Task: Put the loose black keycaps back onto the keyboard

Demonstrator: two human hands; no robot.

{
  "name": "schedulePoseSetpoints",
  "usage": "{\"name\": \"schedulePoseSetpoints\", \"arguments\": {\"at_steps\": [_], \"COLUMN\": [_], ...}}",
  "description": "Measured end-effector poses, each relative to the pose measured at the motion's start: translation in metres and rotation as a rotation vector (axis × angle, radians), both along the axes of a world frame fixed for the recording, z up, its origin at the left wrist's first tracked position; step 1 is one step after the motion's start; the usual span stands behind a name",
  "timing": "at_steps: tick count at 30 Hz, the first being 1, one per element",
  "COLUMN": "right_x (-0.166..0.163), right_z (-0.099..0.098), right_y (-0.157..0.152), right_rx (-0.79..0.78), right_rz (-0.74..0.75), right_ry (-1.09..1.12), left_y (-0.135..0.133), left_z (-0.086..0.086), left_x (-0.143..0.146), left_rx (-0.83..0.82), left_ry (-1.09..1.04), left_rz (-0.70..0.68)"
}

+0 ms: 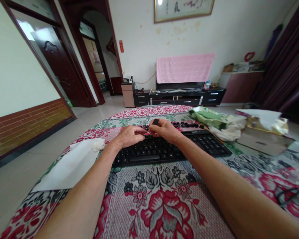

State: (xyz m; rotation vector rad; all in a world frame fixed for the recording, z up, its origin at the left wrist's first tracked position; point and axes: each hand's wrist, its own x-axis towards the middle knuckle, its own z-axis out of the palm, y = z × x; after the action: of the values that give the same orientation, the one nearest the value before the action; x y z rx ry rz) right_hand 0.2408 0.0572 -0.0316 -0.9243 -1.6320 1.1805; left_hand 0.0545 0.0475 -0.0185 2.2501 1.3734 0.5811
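The left forearm point(89, 181) and the right forearm point(219, 176) are bare as far as they show, broad toward the elbow and tapering smoothly to narrower wrists point(117, 142); the left hand point(129, 136) and right hand point(166, 131) are bare too.

One camera is sitting on the person's head, higher than the keyboard point(149, 153) and on its near side, and is facing forward and down. It is viewing the keyboard from close by and taking in the wall point(137, 33) well beyond the keyboard.
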Motion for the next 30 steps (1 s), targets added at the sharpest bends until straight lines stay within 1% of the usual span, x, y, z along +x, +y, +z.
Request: {"name": "schedulePoseSetpoints", "arguments": {"at_steps": [3, 10, 12, 14, 17, 19, 23, 25, 27, 30], "right_x": [0.001, 0.008, 0.012, 0.016, 0.021, 0.023, 0.023, 0.022, 0.022, 0.022], "right_z": [-0.001, -0.001, 0.001, 0.002, -0.001, -0.004, -0.011, -0.013, -0.013, -0.014], "right_y": [0.001, 0.002, 0.003, 0.006, 0.012, 0.015, 0.019, 0.02, 0.02, 0.02], "right_rx": [-0.02, -0.072, -0.079, -0.086, -0.105, -0.117, -0.107, -0.09, -0.076, -0.071], "right_rz": [0.014, 0.108, 0.101, 0.032, -0.18, -0.281, -0.321, -0.322, -0.322, -0.325], "right_ry": [0.026, 0.02, 0.055, 0.121, 0.196, 0.202, 0.222, 0.221, 0.214, 0.21], "left_y": [-0.003, -0.003, -0.004, -0.003, 0.001, 0.004, 0.012, 0.016, 0.021, 0.03], "left_z": [-0.001, -0.009, -0.009, -0.009, -0.011, -0.013, -0.015, -0.016, -0.017, -0.021], "left_x": [0.007, 0.013, 0.013, 0.013, 0.008, 0.004, 0.003, 0.008, 0.015, 0.025], "left_rx": [-0.039, 0.047, 0.054, 0.051, 0.089, 0.121, 0.137, 0.184, 0.254, 0.351], "left_ry": [-0.045, 0.109, 0.124, 0.118, 0.071, 0.047, 0.062, 0.071, 0.092, 0.163], "left_rz": [-0.07, -0.062, -0.043, -0.012, 0.044, 0.097, 0.222, 0.26, 0.26, 0.205]}}
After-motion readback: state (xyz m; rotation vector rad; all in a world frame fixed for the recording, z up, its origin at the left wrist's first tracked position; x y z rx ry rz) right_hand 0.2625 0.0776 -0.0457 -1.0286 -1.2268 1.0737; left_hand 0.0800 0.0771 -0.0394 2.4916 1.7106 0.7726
